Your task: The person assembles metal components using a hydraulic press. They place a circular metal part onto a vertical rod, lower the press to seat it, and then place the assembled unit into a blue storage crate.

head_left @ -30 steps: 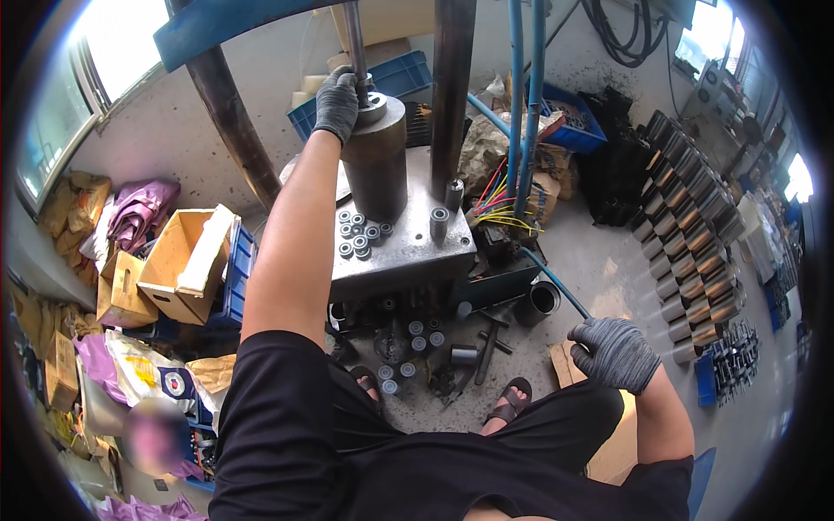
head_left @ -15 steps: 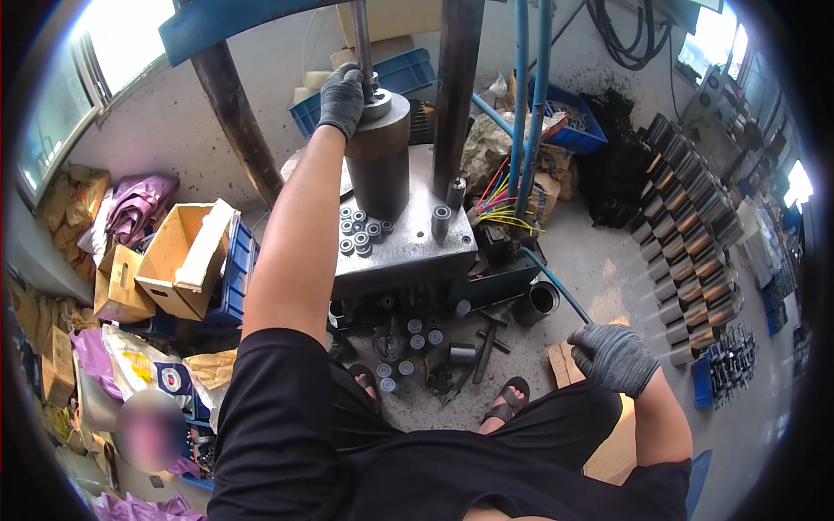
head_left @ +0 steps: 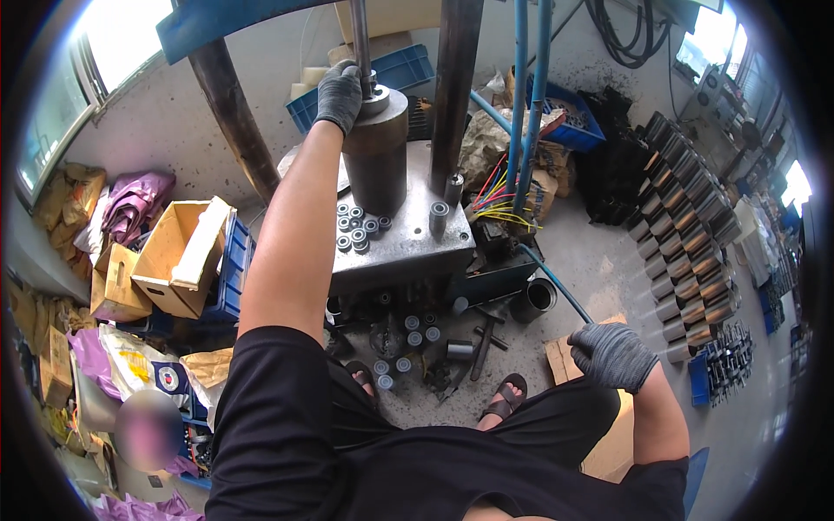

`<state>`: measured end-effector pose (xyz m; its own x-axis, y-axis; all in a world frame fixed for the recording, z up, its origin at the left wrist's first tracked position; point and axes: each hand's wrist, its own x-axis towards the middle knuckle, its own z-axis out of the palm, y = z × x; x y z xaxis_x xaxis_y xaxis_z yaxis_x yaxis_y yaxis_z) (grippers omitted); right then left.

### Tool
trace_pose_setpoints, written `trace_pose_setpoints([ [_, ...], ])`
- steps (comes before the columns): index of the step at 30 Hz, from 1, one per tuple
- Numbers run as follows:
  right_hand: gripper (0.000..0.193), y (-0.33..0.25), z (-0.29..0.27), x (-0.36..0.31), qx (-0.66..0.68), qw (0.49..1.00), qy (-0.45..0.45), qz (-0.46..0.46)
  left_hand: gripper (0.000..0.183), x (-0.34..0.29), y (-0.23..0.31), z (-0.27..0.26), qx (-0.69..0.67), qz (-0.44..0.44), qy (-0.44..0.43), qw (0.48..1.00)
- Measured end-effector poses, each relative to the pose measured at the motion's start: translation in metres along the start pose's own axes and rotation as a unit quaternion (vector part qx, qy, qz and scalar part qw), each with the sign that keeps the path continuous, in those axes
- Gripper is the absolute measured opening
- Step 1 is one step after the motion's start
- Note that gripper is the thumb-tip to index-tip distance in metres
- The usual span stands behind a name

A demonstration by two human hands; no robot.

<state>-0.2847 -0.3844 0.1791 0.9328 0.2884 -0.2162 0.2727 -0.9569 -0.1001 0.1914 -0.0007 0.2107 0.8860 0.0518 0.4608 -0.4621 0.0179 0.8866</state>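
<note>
My left hand (head_left: pixel 340 94), in a grey knit glove, is closed at the lower end of an upright metal rod (head_left: pixel 360 39). What its fingers hold is hidden. Below it, a steel ring (head_left: pixel 375 106) sits on top of a thick metal cylinder (head_left: pixel 380 178), which stands on the press's steel table (head_left: pixel 395 252). In its matching glove, my right hand (head_left: pixel 613 357) is wrapped round the end of a blue lever (head_left: pixel 560 288). Small round bearings (head_left: pixel 358 234) lie grouped on the table beside the cylinder, and a short metal tube (head_left: pixel 439 221) stands near the right edge.
Dark press columns (head_left: pixel 456 95) flank the cylinder. Several small metal parts (head_left: pixel 414 339) and a hammer (head_left: pixel 483 347) lie on the floor between my feet. Cardboard boxes (head_left: pixel 178 260) stand at left. Rows of stacked metal cylinders (head_left: pixel 691 252) line the right; blue pipes (head_left: pixel 528 113) rise beside colored wires.
The whole view has shifted very slightly to the left. Both hands keep their places on the rod's end and the lever, with no clear movement of the parts.
</note>
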Motion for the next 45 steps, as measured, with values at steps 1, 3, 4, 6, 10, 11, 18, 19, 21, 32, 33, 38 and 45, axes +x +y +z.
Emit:
trace_pose_setpoints([
  [1, 0.02, -0.003, -0.003, 0.001, 0.009, 0.999, 0.032, 0.008, 0.029, 0.0, 0.0, -0.001, 0.006, 0.005, 0.002, 1.0],
  [3, 0.021, -0.003, -0.004, 0.004, 0.034, 0.994, 0.103, 0.007, 0.027, -0.001, -0.001, -0.003, 0.004, 0.007, 0.007, 1.0],
  [4, 0.021, -0.002, -0.005, 0.005, 0.031, 0.992, 0.124, 0.008, 0.026, -0.002, 0.0, 0.0, -0.006, 0.002, 0.008, 1.0],
  [6, 0.021, -0.001, -0.008, 0.007, 0.024, 0.986, 0.166, 0.009, 0.025, -0.004, 0.001, 0.005, -0.007, 0.004, 0.005, 1.0],
  [10, 0.016, 0.002, -0.04, 0.044, -0.086, 0.916, 0.393, -0.012, 0.025, 0.001, 0.001, -0.007, 0.028, 0.016, 0.006, 0.999],
  [11, 0.017, 0.01, -0.054, 0.059, -0.074, 0.874, 0.477, -0.063, 0.026, 0.001, -0.002, -0.002, 0.026, 0.012, 0.003, 1.0],
  [18, 0.021, 0.052, -0.122, 0.144, -0.025, 0.853, 0.519, -0.05, 0.034, 0.022, -0.022, -0.009, 0.084, 0.023, -0.002, 0.996],
  [19, 0.021, 0.054, -0.127, 0.151, -0.03, 0.857, 0.513, -0.038, 0.033, 0.022, -0.022, -0.009, 0.091, 0.029, -0.002, 0.995],
  [21, 0.023, 0.056, -0.135, 0.161, -0.04, 0.864, 0.502, -0.013, 0.032, 0.022, -0.021, -0.011, 0.105, 0.042, 0.0, 0.994],
  [32, 0.024, 0.064, -0.141, 0.171, -0.082, 0.87, 0.485, 0.009, 0.023, -0.011, 0.004, -0.009, -0.028, 0.11, 0.232, 0.966],
  [33, 0.029, 0.059, -0.143, 0.17, -0.04, 0.881, 0.472, 0.019, 0.023, -0.014, 0.005, -0.006, 0.042, 0.132, 0.229, 0.963],
  [38, 0.025, 0.055, -0.147, 0.17, -0.105, 0.878, 0.468, 0.012, 0.02, -0.037, 0.024, 0.009, 0.162, 0.326, 0.24, 0.9],
  [45, 0.03, 0.069, -0.142, 0.165, -0.18, 0.88, 0.439, 0.008, 0.03, -0.19, -0.007, 0.068, -0.046, 0.259, 0.036, 0.964],
])
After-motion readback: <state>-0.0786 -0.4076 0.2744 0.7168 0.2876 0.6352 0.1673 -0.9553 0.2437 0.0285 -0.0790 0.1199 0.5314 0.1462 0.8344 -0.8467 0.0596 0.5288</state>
